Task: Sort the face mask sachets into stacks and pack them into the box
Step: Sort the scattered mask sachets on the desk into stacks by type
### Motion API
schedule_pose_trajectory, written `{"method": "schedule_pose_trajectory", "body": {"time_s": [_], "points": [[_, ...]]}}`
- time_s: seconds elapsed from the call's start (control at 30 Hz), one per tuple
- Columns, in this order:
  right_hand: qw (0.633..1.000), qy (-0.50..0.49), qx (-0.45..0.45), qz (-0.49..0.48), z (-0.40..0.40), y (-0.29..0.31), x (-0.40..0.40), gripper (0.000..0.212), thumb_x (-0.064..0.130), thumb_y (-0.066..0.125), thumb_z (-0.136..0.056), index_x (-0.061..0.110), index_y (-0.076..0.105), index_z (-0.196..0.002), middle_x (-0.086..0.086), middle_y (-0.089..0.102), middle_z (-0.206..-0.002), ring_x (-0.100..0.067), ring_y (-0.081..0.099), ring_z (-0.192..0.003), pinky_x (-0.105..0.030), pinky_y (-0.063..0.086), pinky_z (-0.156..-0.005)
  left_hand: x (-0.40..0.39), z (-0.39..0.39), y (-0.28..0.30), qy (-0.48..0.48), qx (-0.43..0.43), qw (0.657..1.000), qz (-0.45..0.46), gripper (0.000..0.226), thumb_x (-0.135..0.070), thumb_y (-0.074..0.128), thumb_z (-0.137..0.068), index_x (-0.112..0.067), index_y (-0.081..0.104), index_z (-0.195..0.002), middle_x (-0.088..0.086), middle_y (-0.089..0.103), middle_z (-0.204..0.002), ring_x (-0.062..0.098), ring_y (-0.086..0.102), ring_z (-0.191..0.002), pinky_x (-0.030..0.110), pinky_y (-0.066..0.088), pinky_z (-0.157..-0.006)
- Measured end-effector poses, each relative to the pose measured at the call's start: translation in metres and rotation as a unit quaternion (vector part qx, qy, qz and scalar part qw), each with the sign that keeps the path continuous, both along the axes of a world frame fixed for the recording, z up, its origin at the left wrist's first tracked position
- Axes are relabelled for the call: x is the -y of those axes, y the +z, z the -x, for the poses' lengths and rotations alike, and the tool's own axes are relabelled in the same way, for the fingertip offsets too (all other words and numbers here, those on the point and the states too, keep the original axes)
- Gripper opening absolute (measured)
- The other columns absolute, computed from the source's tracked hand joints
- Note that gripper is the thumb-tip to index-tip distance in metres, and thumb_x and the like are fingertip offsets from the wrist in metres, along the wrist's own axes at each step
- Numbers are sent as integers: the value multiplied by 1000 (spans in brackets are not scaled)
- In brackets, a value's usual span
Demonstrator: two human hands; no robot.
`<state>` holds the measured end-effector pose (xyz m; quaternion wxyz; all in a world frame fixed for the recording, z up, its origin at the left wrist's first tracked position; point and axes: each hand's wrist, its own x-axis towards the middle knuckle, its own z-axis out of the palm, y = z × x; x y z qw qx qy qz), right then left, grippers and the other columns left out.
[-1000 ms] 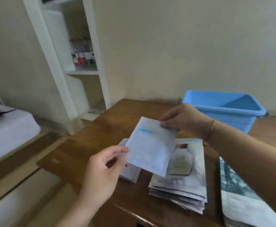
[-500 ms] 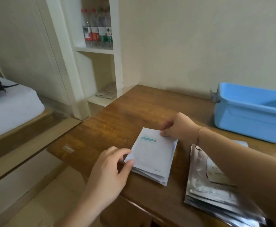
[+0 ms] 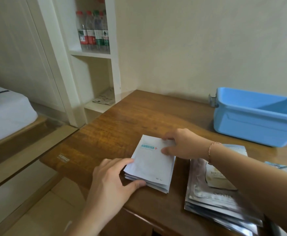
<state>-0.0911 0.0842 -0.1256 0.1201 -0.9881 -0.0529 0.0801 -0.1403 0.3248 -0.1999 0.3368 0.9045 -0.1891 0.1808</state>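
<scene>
The white sachet that both hands held in the air a second ago now lies on the white stack. The left hand has dropped to the stack's 8 o'clock corner, thumb against its near edge. The right hand now rests its fingers on the 1 o'clock corner.

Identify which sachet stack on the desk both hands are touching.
The white stack, nearest the desk's left edge: the left hand and right hand touch its sides. The silver stack lies untouched beside it.
</scene>
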Motion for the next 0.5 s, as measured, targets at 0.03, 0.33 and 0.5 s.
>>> {"method": "schedule_pose_trajectory", "body": {"time_s": [0.03,0.33,0.5], "points": [[1000,0,-3,0,1,-1,0,48,46,60,-89,25,56,-132,3,59,-124,-16,55,-108,-28,47,-87,-1,0,1,-4,-9,1000,-2,63,-74,64,-58,-36,67,-109,-43,47,-98,-3,45,-97,26,38,-81],[978,-64,155,-128,71,28,38,53,56,60,-86,29,56,-132,10,58,-134,-7,54,-121,-19,40,-91,31,39,29,-89,138,983,77,44,-52,60,-83,-20,65,-113,-7,56,-122,13,48,-117,17,39,-95],[933,-148,257,-202,183,32,107,46,56,62,-74,29,70,-111,15,70,-108,4,63,-101,-23,49,-93,116,102,60,-309,126,940,65,27,-39,63,-87,-20,70,-105,-10,60,-112,10,55,-111,23,45,-92]]}}
